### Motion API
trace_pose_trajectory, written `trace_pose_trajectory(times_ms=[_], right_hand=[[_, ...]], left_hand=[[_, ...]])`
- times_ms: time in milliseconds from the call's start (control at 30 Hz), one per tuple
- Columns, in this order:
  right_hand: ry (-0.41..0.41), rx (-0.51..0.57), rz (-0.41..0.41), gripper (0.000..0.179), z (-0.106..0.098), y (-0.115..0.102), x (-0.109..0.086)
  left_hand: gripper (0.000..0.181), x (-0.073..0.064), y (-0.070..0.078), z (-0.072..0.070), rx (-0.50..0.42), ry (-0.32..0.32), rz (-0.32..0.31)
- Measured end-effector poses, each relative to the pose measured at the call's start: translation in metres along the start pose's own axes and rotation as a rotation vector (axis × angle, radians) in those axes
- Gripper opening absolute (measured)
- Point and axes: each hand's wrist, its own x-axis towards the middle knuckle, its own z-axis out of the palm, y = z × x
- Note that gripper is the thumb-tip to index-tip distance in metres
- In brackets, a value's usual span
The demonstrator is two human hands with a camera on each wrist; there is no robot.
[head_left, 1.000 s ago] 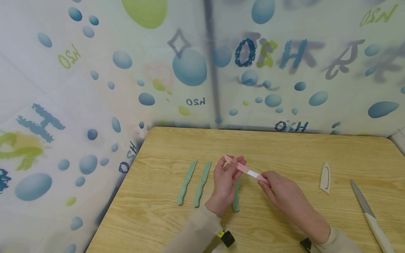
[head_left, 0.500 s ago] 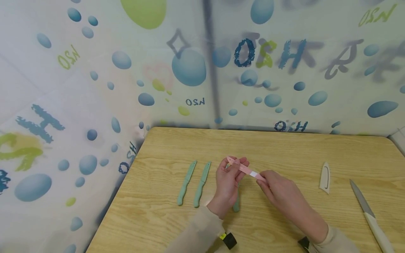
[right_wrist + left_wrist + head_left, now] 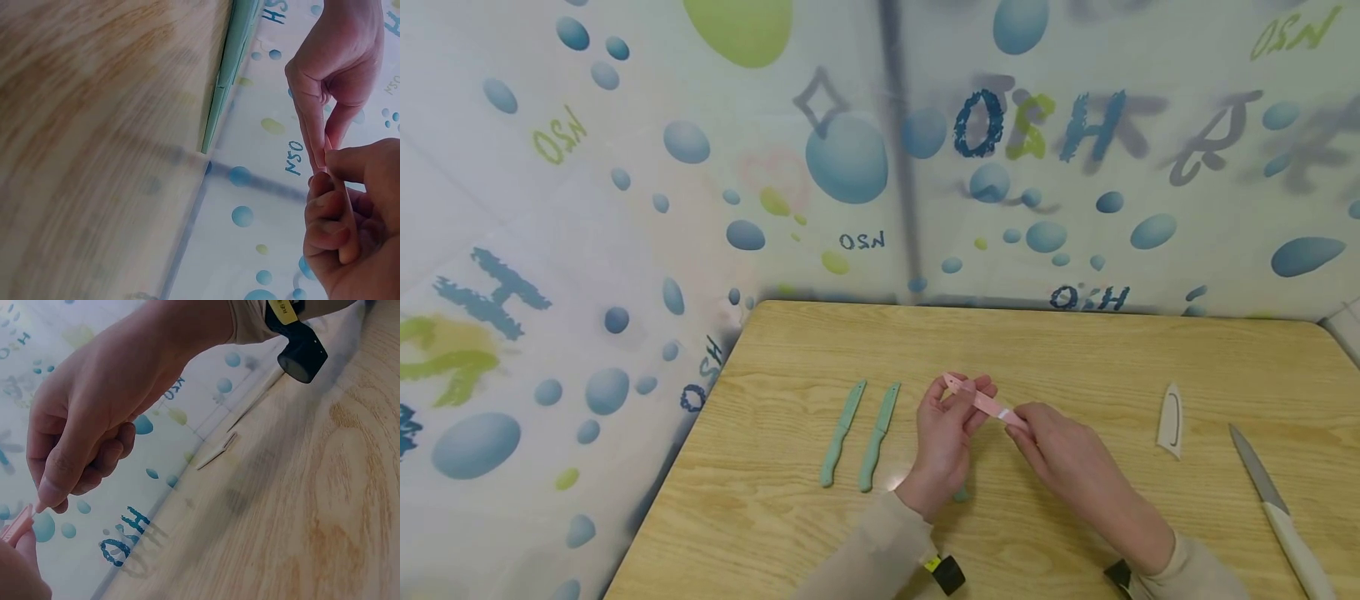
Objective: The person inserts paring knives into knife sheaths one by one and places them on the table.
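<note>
My left hand (image 3: 942, 446) pinches a pink knife sheath (image 3: 987, 404) between thumb and fingers, above the table. The right hand (image 3: 1067, 450) grips the handle of a pink knife (image 3: 1016, 422), its blade mostly inside the sheath. Only a short white strip of blade shows between handle and sheath. In the right wrist view, my right fingers curl round the pink handle (image 3: 348, 234), most of it covered. Two green sheathed knives (image 3: 842, 435) lie left of my left hand. A third green knife (image 3: 962, 495) is almost wholly hidden under that hand.
On the wooden table (image 3: 737, 533), a white sheath (image 3: 1170, 423) lies right of my hands. Farther right is a large unsheathed knife (image 3: 1277, 496) with a white handle, its blade pointing away. A printed curtain (image 3: 850, 267) hangs behind the table's far edge.
The pink blade has slid deeper into its sheath, so less white shows. My left hand has moved right toward the right hand, which has barely shifted.
</note>
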Motion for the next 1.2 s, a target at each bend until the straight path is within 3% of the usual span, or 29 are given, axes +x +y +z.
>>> trace_pose_trajectory(times_ms=[400, 633, 800, 900, 1133, 1200], right_hand=[[0.035, 0.010, -0.033, 0.022, 0.000, 0.000, 0.000], [0.063, -0.087, -0.045, 0.018, -0.001, 0.002, 0.000], [-0.044, -0.160, 0.026, 0.028, -0.002, -0.003, 0.005], [-0.100, -0.145, 0.060, 0.033, -0.001, -0.005, 0.008], [-0.176, -0.083, 0.125, 0.036, 0.006, -0.004, 0.012], [-0.239, -0.067, 0.159, 0.038, 0.009, -0.003, 0.013]], left_hand=[[0.013, -0.003, -0.002, 0.003, -0.004, -0.013, -0.011], [0.023, 0.006, 0.003, 0.005, 0.110, -0.015, -0.034], [0.019, 0.015, 0.008, 0.003, 0.259, -0.051, -0.064], [0.029, 0.017, 0.012, 0.001, 0.317, -0.066, -0.066], [0.034, 0.024, 0.024, -0.010, 0.312, -0.032, 0.015], [0.032, 0.024, 0.029, -0.014, 0.314, -0.023, 0.038]])
